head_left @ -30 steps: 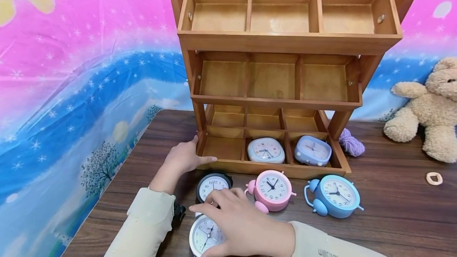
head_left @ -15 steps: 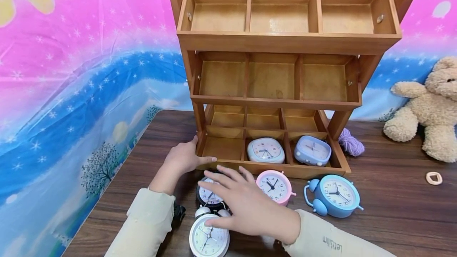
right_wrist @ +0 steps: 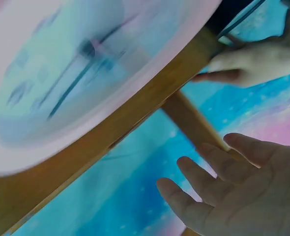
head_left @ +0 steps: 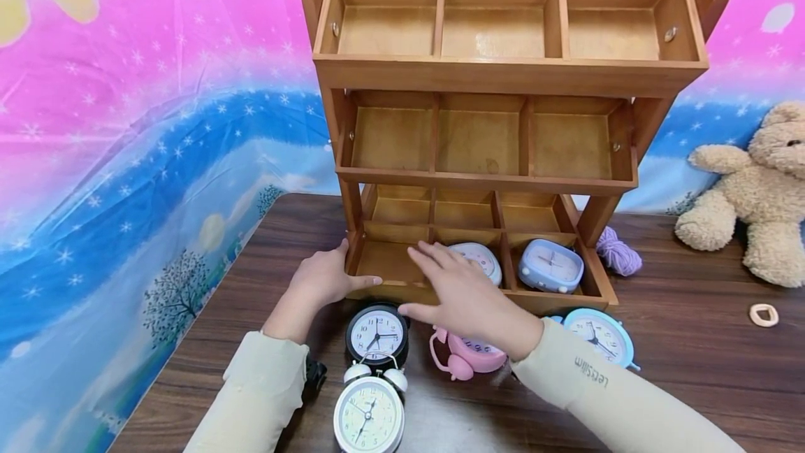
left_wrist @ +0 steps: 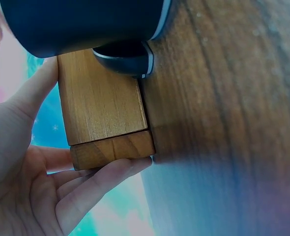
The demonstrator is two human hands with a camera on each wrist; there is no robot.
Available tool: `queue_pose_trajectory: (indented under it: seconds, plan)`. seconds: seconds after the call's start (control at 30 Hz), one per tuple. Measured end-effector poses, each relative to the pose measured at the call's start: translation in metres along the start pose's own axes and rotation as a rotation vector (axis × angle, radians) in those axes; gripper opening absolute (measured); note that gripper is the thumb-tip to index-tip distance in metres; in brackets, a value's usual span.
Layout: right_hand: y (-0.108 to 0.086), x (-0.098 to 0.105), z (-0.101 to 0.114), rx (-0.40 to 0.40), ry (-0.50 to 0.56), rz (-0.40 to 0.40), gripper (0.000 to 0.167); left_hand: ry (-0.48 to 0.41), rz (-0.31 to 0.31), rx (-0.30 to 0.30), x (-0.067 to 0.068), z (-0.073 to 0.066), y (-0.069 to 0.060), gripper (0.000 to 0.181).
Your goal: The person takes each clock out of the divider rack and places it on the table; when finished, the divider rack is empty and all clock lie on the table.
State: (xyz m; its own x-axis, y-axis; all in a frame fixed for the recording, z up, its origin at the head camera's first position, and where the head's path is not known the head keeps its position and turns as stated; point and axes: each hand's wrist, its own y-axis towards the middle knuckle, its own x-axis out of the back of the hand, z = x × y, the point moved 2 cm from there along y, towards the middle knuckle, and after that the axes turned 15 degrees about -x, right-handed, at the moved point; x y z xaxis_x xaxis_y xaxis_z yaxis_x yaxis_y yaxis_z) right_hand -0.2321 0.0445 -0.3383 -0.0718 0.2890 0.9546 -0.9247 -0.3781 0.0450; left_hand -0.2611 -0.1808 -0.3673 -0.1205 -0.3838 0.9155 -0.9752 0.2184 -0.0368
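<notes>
My left hand (head_left: 321, 278) grips the left front end of the wooden shelf rack's (head_left: 503, 75) bottom tray, thumb along the front; the left wrist view shows its fingers round the wooden end (left_wrist: 103, 103). With fingers spread, my right hand (head_left: 465, 296) hovers over the bottom tray's front edge and holds nothing. It partly covers a pale oval clock (head_left: 481, 257) in the middle compartment and the pink alarm clock (head_left: 474, 358) in front. A blue rounded clock (head_left: 551, 265) sits in the right compartment. The black alarm clock (head_left: 375, 334) lies before the left compartment, with the white alarm clock (head_left: 369, 414) below it.
A light blue alarm clock (head_left: 600, 334) lies partly behind the right sleeve. Purple yarn (head_left: 619, 252), a teddy bear (head_left: 755, 194) and a small beige ring (head_left: 764, 314) are on the right of the dark wooden table (head_left: 704, 355). A printed cloth (head_left: 157, 124) hangs behind.
My right hand has moved from over the white and black clocks up and right to the bottom tray, uncovering both clocks. The left hand stays in place.
</notes>
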Motion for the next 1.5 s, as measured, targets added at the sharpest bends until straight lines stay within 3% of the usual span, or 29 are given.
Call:
queue_pose_trajectory:
  seconds: [0.13, 0.33, 0.57, 1.03, 1.5]
  plan:
    - [0.017, 0.002, -0.016, -0.063, -0.010, -0.018, 0.086, 0.005, 0.002, -0.006, -0.002, 0.001, 0.001, 0.103]
    - [0.038, 0.001, -0.039, -0.165, 0.018, 0.049, 0.086, 0.019, 0.004, -0.008, -0.002, 0.002, 0.001, 0.103]
    - [0.047, 0.000, -0.055, -0.237, -0.073, 0.075, 0.073, 0.026, 0.004, -0.009, -0.001, 0.001, 0.001, 0.103]
    - [0.059, -0.005, -0.063, -0.338, -0.089, 0.107, 0.090, 0.013, -0.009, 0.000, -0.001, -0.001, -0.001, 0.104]
    - [0.065, -0.008, -0.064, -0.410, -0.121, 0.204, 0.101, 0.019, -0.013, -0.014, 0.000, 0.001, -0.001, 0.102]
